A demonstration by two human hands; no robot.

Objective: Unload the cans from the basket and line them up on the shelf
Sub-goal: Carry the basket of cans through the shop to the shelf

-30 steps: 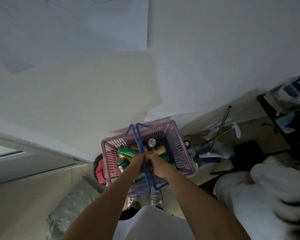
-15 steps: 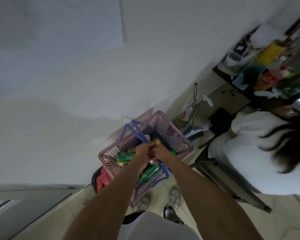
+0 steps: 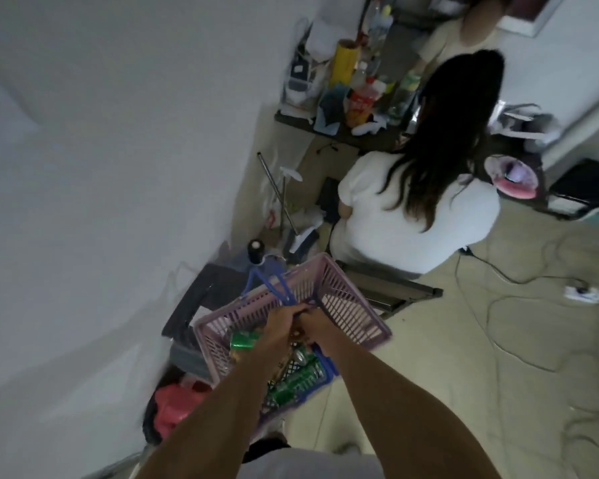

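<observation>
Sitting with their back to the camera, a person in a white top (image 3: 405, 216) faces a cluttered surface (image 3: 339, 131) by the wall. Closer in, the pink basket (image 3: 346, 305) hangs above the floor, left hand (image 3: 280, 323) and right hand (image 3: 320, 324) both clenched round its blue handles (image 3: 274, 286). Green cans (image 3: 300, 376) lie inside it.
</observation>
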